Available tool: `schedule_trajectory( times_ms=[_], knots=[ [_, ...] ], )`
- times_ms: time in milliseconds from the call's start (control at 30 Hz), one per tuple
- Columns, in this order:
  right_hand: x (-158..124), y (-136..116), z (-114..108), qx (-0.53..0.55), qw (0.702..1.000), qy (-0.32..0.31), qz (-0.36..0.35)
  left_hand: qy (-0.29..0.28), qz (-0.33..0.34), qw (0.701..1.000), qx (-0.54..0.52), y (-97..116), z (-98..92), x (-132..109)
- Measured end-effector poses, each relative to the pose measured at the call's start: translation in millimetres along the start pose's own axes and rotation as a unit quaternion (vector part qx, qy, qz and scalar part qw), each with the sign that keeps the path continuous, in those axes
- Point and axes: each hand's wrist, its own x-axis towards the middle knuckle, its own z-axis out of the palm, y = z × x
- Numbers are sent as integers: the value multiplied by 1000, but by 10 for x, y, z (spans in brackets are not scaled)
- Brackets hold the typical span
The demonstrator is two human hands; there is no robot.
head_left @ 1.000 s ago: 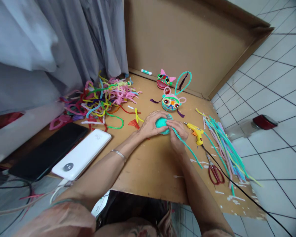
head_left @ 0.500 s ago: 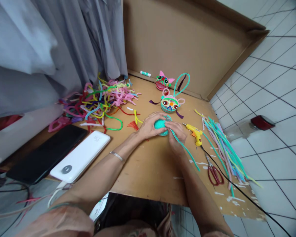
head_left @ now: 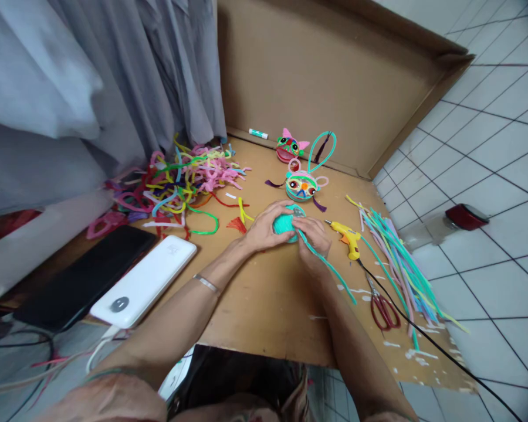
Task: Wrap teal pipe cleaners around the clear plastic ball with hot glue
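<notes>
So the turquoise ball point(head_left: 283, 224) is right around the middle of the frame, just above the table point(head_left: 264, 310) or resting on it, can't tell which. Left hand point(head_left: 263, 227) is curled round its left side, thumb along the near edge. Right hand point(head_left: 315, 239) has its fingers bunched up narrow at the ball's right side, pinching a turquoise strand point(head_left: 334, 271) that trails off toward the lower right. Glue gun's point(head_left: 349, 237) just right of that hand, red-handled scissors point(head_left: 383, 312) below it, and a bunch of stems point(head_left: 398, 261) further right. Two little animal heads point(head_left: 300, 187) sit above the hands, and there's a messy pile point(head_left: 202, 176) left of centre.
</notes>
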Motion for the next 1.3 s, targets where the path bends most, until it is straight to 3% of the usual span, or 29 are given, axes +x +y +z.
schedule_trajectory(
  times_ms=[267,567,867,1067,1300],
  knots=[
    [-76,107,-15,-43,998,2,43,12,-28,999,-27,-20,12,-4],
    [96,11,-37,-21,978,-136,154,13,-12,999,-35,-9,15,-3],
    [130,95,-12,46,968,-106,223,-13,-21,999,-28,30,-9,1],
    [172,101,-9,70,960,-91,256,-1,-10,1000,-28,3,13,0],
    [276,139,-55,130,942,-111,290,-5,-5,1000,-28,12,6,6]
  ],
)
